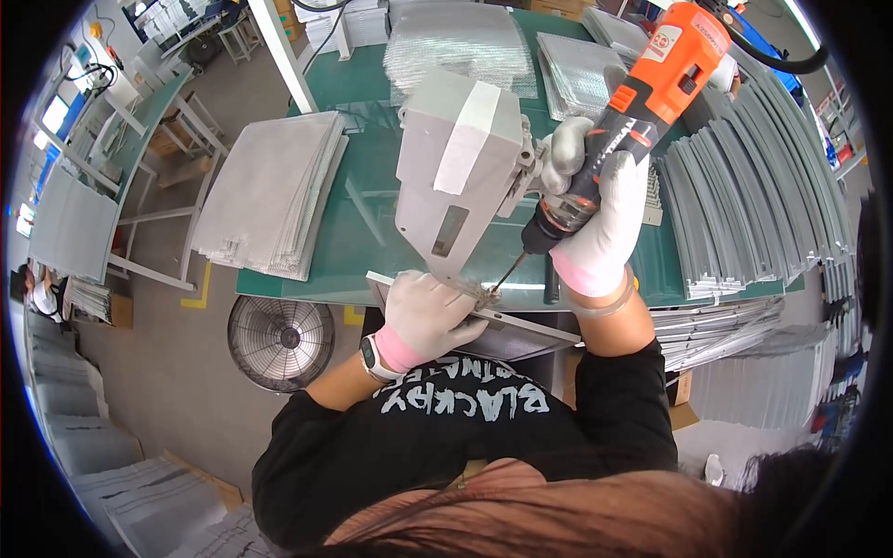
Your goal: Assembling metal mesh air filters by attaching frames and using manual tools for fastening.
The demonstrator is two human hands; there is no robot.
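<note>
My right hand, in a white glove with a pink cuff, is wrapped round an orange and black power screwdriver. Its long thin bit slants down to the left and ends at the edge of a light-framed panel, close to my left fingers. My left hand, gloved alike, grips that panel at the table's front edge; its fingertips are partly hidden. Just beyond stands a grey machine head with a white strip on it, its narrow lower end right above the panel's edge.
On the green table lie a stack of grey mesh sheets at left, more sheets at the back and a large pile of grey panels at right. A floor fan stands at lower left. A cable runs off the screwdriver.
</note>
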